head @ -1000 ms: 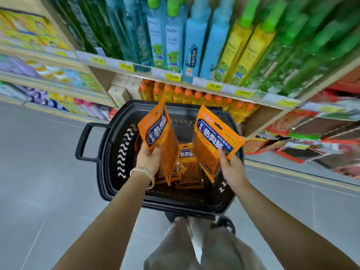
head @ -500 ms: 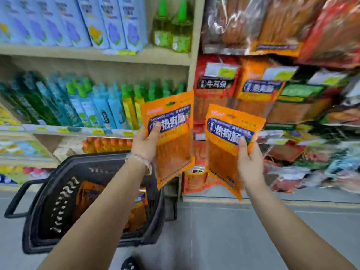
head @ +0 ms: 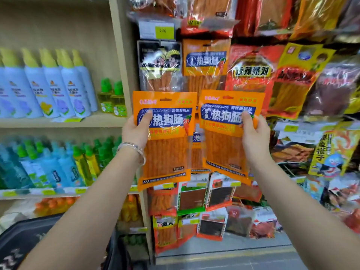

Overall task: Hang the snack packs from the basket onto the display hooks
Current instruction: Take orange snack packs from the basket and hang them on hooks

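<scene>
- Fingers (head: 146, 119) first, head view: my left hand (head: 136, 132) grips the left edge of one orange snack pack (head: 165, 152), thumb pressed on its blue label.
- That pack stands upright, long axis running 12 to 6 o'clock, hang hole at 12, printed face toward me.
- My right hand (head: 253, 137) grips the second snack pack (head: 224, 151) by its right edge, thumb on the label. This pack is near upright too, hole at 12.
- Both packs sit side by side at picture centre, in front of the hanging display.
- A matching hung pack (head: 206, 61) shows at 12 o'clock above the second pack.
- I see the black basket (head: 23, 242) at 7 o'clock.
</scene>
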A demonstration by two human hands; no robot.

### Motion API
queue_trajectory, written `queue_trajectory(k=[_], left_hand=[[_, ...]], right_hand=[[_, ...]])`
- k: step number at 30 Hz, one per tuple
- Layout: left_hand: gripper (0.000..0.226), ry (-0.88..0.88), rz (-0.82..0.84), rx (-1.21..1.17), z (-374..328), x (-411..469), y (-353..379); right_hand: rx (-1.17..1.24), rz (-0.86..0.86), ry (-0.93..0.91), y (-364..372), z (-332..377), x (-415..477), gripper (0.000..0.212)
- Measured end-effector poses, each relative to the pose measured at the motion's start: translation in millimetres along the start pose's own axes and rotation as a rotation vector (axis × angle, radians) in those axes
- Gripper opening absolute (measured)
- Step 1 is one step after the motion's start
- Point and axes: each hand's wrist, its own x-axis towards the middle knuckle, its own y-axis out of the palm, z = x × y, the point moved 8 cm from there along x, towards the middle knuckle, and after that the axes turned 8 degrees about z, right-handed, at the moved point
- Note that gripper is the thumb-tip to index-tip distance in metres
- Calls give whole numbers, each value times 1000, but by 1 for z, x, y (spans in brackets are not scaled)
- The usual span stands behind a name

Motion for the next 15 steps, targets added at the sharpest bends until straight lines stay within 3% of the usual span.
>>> queue_trajectory(k=[3,4,9,15], left_hand=[[14,13,16,-42,-14,25,14],[15,38,17,-44,-19,34,18],[14,105,37,-71,-30,81,36],[13,134,61,-119,-31,128,53]], right_hand=[[-1,18,41,6,3,41,52],[0,12,25,7,6,55,55],[62,15,-15,28,23,122,47],[176,37,24,59,25,187,20]])
